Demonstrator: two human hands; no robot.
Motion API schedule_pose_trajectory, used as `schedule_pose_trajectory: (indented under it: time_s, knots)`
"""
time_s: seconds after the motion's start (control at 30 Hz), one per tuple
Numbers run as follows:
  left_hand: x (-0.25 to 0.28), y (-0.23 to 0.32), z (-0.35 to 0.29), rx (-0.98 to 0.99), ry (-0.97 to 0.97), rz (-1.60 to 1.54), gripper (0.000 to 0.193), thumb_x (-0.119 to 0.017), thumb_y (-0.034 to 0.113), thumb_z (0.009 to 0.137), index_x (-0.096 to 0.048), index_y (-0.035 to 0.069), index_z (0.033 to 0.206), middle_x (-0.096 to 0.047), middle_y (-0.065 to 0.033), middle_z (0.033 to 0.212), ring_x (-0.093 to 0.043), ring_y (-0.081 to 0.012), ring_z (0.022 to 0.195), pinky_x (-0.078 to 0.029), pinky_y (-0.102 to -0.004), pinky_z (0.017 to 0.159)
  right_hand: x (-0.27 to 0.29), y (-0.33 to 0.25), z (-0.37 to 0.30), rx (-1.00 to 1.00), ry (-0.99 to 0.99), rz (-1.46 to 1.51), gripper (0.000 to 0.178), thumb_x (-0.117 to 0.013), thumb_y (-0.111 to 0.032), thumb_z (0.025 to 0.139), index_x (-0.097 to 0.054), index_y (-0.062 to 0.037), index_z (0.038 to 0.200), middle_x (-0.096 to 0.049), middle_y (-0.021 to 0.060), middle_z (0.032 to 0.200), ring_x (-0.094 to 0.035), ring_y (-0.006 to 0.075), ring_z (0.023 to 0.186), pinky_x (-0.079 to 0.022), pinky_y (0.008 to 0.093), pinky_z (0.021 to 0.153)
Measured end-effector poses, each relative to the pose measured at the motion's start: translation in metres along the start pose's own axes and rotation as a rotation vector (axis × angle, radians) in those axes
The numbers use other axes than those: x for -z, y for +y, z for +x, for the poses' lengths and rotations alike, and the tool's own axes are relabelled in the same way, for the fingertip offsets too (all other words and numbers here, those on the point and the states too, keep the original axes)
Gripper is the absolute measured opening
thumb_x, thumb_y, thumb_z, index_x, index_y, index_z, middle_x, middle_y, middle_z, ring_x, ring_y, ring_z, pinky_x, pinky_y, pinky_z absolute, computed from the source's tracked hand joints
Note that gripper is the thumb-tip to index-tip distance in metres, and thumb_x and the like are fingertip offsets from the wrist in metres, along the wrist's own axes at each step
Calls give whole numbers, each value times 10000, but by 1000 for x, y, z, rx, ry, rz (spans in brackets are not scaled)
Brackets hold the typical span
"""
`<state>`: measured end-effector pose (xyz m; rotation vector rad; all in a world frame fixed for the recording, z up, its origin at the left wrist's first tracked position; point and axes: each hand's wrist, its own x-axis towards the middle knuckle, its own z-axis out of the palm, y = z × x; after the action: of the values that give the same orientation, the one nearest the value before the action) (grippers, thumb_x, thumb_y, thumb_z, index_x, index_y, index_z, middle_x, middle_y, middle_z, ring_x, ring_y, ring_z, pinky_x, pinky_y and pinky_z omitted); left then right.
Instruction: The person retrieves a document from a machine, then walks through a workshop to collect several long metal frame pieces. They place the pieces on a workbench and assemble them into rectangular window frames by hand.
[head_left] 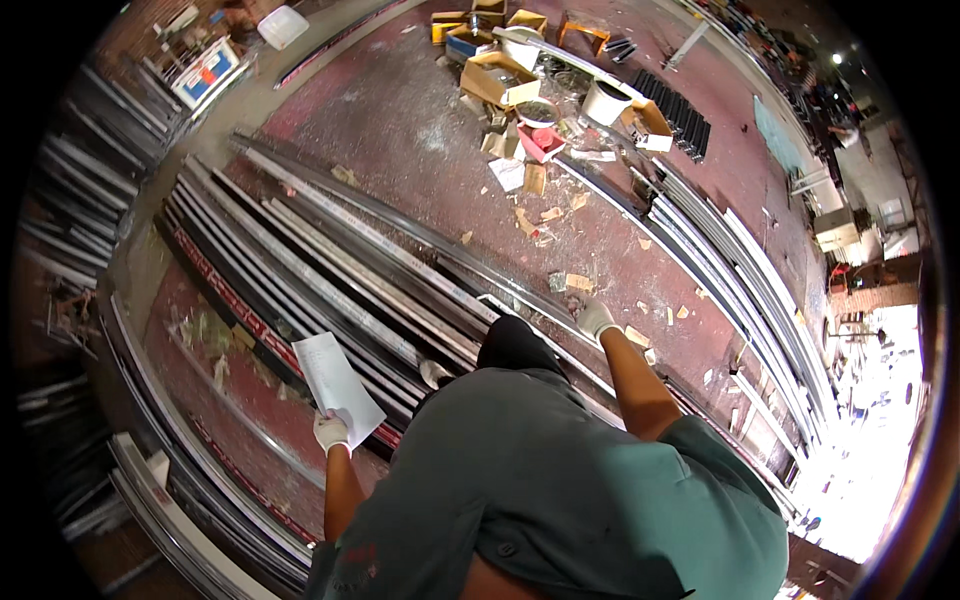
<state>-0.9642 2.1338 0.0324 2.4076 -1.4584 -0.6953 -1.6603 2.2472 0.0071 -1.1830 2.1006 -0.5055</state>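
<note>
- Sheet of paper (336, 372), white, one: held out at the left, above the bars. Judged light, limp and easily creased or torn; best gripped by a lower corner or edge, as was done.
- Left hand (331, 431), white-gloved: the fingers were closed on the sheet's lower edge, with the rest of the page left free.
- Long bars (330, 270), metal, many: laid side by side on the red floor (430, 190), in front of and beneath the person. Judged stiff, heavy for their length and smooth enough to be slid; likely to sag or swing if lifted at one end. Best grasped near the middle, or at both ends by two people, with gloves kept on against edges.
- Right hand (595, 318), white-gloved: lowered to the far edge of the bars, near cardboard scraps (579, 283). How far its fingers were opened, and whether anything was gripped, could not be told.
- Second stack of bars (735, 270): laid farther right, apart from the first.
</note>
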Motion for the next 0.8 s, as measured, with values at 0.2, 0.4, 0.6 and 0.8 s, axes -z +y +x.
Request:
schedule_pose_trajectory:
  time_s: [0.2, 0.4, 0.6, 0.8]
  knots:
    - [8, 98, 96, 13, 77, -61, 419, -562, 215, 961, -549, -6, 1317, -667, -272, 1107, -656, -393, 978, -492, -417, 849, 41, -85, 95, -120, 14, -273, 322, -574, -96, 885, -639, -109, 1200, -701, 192, 986, -685, 304, 870, -526, 376, 775]
    - [-44, 156, 124, 16, 191, -175, 445, -494, 203, 997, -502, -57, 1359, -622, -291, 1210, -635, -375, 1081, -481, -388, 936, 64, -29, 224, -116, -89, -200, 320, -603, -161, 892, -650, -95, 1202, -705, 178, 1078, -688, 324, 972, -538, 400, 833]
    - [-189, 223, 191, -88, -138, 697, 333, -469, 210, 984, -627, -5, 1184, -669, -204, 1137, -631, -328, 1047, -474, -371, 936, 95, 134, 440, -340, -146, -95, 370, -561, -214, 905, -627, -118, 1257, -661, 146, 1239, -620, 261, 1158, -471, 369, 976]
    - [-182, 414, 248, 183, 192, -44, 390, -530, 184, 962, -570, -45, 1275, -664, -277, 1113, -661, -350, 952, -514, -404, 830, 176, 30, 692, -83, -261, -389, 403, -515, -341, 882, -671, -116, 1177, -673, 179, 1170, -630, 392, 1096, -490, 453, 957]
